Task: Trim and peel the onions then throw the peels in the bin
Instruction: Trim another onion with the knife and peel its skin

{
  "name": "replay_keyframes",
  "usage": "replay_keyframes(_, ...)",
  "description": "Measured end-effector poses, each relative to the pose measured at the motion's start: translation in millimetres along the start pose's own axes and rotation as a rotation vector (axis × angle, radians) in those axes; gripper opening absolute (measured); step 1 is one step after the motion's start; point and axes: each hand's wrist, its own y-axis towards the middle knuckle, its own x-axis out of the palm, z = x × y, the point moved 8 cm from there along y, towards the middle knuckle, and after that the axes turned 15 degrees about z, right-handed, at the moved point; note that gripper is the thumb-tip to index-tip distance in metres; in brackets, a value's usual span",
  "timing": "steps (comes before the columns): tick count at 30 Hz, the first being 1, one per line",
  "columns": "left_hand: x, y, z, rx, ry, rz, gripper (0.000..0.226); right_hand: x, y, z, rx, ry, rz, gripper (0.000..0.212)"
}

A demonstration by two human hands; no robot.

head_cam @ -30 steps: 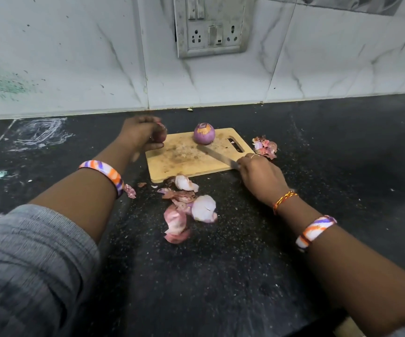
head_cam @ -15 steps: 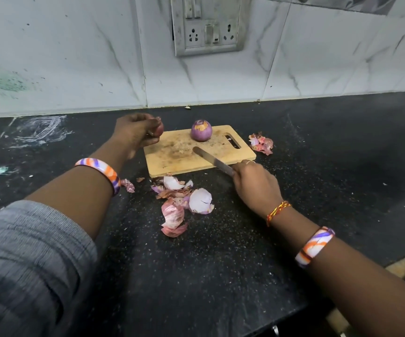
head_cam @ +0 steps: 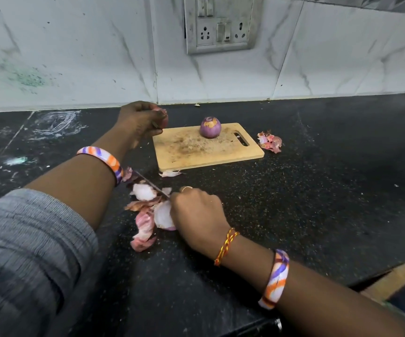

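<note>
A single head-worn view is given, aimed forward and down at a dark counter (head_cam: pixel 318 203). The forearms are seen close at the near edge, and a tiled wall (head_cam: pixel 75 57) closes the far side.

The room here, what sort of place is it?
Most likely a home kitchen: a dark stone counter under a tiled wall with a socket panel, a wooden cutting board with a peeled onion on it.

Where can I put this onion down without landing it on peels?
Free: the board left of the peeled onion, and the counter below the small peel heap. Crowded: the peel pile by your right hand and knife.
</note>
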Motion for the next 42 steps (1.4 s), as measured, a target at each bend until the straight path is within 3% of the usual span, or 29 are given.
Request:
replay_keyframes(7, -6, -2, 8, 0.034, 0.028, -0.028, 0.01, -17, 18, 42, 0.075, -0.058, 0.114, 0.024)
replay_keyframes(12, -11, -2, 3, 0.007, 0.008, -0.034, 0.01, -10, 22, 83, 0.094, -0.137, 0.095, 0.023)
replay_keyframes(18, -9, -3, -1, -0.007, 0.017, -0.041, 0.011, -4, 22, 81, 0.031, -0.065, 0.027, 0.029)
replay_keyframes(21, -8, -5, 2, -0.001, 0.015, -0.047, 0.01, -15, 23, 84, 0.023, -0.035, 0.089, 0.029)
replay_keyframes(30, -8, -7, 2, 0.001, 0.026, -0.037, 0.011, -15, 21, 113, 0.065, -0.232, 0.013, 0.031)
replay_keyframes(34, -6, -8, 4, 0.011, 0.041, -0.04, 0.01, -12, 19, 102, 0.005, 0.017, -0.064, 0.031)
replay_keyframes(36, -7, -8, 6, 0.015, 0.04, -0.035, 0.009, -17, 21, 102, 0.018, 0.065, -0.015, 0.028)
replay_keyframes(39, -5, -10, 8, 0.027, 0.033, -0.042, 0.009, -18, 24, 106, 0.035, -0.074, 0.043, 0.026)
replay_keyframes(42, -1, -11, 8, 0.034, 0.028, -0.049, 0.01, -9, 21, 99, 0.02, -0.075, -0.011, 0.026)
